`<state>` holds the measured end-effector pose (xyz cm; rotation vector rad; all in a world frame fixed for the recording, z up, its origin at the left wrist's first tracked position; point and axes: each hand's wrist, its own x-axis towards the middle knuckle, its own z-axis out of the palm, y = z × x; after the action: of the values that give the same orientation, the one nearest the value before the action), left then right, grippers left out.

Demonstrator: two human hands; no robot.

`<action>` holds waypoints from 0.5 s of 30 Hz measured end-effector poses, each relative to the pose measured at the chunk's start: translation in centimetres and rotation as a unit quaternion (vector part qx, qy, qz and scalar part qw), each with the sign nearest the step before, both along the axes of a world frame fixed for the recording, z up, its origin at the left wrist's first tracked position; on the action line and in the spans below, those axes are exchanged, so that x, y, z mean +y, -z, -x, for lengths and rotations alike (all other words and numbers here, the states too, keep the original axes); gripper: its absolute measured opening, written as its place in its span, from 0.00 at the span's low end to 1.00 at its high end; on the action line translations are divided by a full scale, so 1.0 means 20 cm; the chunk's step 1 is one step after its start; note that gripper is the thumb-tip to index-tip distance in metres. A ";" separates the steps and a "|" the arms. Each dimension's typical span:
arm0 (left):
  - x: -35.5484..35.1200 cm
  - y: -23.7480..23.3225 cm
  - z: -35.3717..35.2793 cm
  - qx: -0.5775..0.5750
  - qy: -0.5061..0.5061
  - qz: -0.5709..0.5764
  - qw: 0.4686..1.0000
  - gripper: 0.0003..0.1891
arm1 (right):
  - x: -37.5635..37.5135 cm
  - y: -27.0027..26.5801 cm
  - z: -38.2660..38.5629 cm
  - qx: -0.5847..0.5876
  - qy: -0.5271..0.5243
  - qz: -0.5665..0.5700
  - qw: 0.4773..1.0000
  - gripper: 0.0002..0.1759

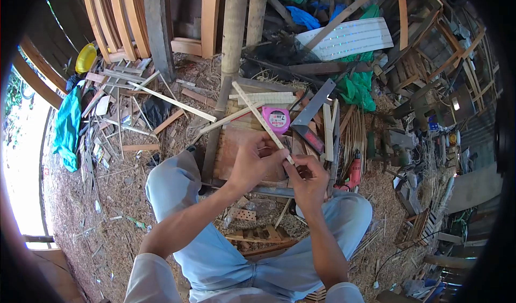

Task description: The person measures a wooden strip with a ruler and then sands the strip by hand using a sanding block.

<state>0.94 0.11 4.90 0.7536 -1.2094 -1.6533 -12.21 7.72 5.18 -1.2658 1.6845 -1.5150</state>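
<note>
A thin pale wooden strip (262, 121) slants across the low wooden worktable (231, 150). My left hand (252, 162) pinches it close to its near end. At the tip of that same end, the fingers of my right hand (309, 180) are closed on the strip. Just beyond my hands lies a pink tape measure (277, 120), partly overlapped by the strip. To its right rests a try square (315, 107) with a dark metal blade and a reddish handle. More pale strips (269, 98) lie at the table's far side.
A red power drill (355, 171) stands at the table's right edge. Wood offcuts (145, 96) litter the shavings-covered floor on the left. Bamboo posts (234, 29) rise behind the table. Green plastic (359, 91) and a white perforated panel (346, 38) lie at the back right.
</note>
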 end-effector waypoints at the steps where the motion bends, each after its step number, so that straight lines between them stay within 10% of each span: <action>1: -0.02 0.00 -0.01 0.008 0.003 -0.039 0.999 0.11 | 0.00 0.01 0.00 -0.005 0.000 -0.012 1.000 0.08; 15: -0.33 -0.14 -0.44 0.095 -0.075 -0.027 0.992 0.09 | 0.03 0.10 -0.20 -0.092 -0.085 -0.063 0.990 0.11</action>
<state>9.64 -6.58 7.63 0.6861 -0.9540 -1.5992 -8.13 8.34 3.10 -1.1353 1.4898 -1.3579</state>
